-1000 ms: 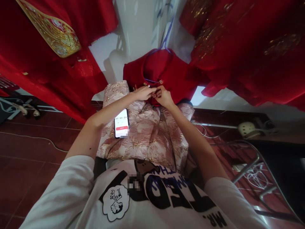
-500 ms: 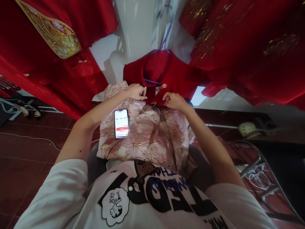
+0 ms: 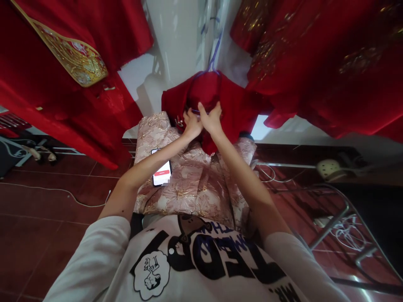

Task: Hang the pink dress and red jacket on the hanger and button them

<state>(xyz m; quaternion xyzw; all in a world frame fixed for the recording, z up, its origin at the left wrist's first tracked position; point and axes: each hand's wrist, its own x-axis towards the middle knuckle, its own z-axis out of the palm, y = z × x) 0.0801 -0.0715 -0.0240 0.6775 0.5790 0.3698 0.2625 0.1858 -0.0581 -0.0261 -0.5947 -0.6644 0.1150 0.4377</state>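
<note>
A dark red garment (image 3: 239,100) hangs on a purple wire hanger (image 3: 215,54) before me, its lower front resting over my lap. At its neckline my left hand (image 3: 192,125) and my right hand (image 3: 210,118) meet, almost touching, fingers closed on the front edges. The fingertips are partly hidden in the cloth. Just left of my left hand a small jewelled button (image 3: 179,121) shows on the red front. Pink brocade fabric with gold threads (image 3: 185,193) covers my lap. A phone (image 3: 162,174) lies on it, partly covered by my left forearm.
More red clothes with gold embroidery hang at the left (image 3: 75,58) and right (image 3: 302,63). A metal-framed chair (image 3: 343,209) stands at the right, near a pale clog (image 3: 328,170). White cables (image 3: 349,233) and a cord (image 3: 69,193) lie on the tiled floor.
Both hands have come together at the neckline from either side of the front opening. The front edges are drawn up and inward, and my left forearm now crosses the phone.
</note>
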